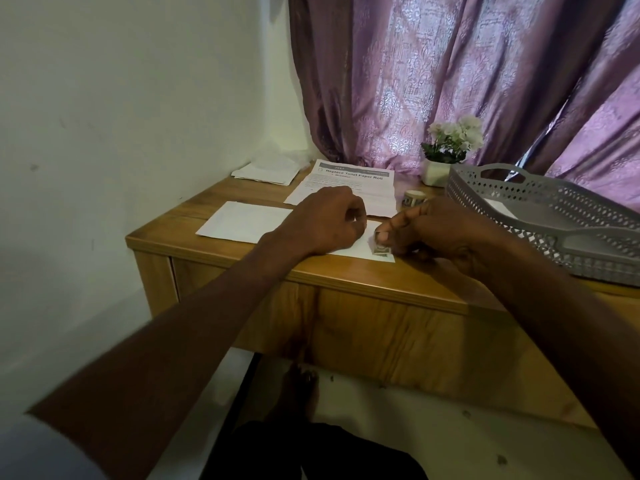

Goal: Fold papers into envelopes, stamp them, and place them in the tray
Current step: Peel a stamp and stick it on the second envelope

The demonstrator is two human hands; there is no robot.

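Here, your left hand (327, 221) rests with curled fingers on the white envelope (242, 221) at the near edge of the wooden desk (346, 275); whether it grips anything I cannot tell. Your right hand (440, 226) pinches a small stamp (381, 248) against the envelope's right end. The grey tray (554, 216) stands to the right, a stamp roll (414, 198) just beyond your hands.

My left hand (325, 221) hides the envelope (242, 221) middle, my right hand (436, 230) covers most of the stamp (381, 250), tray (540, 216) cut off right, sheet (349, 183) small print unreadable.
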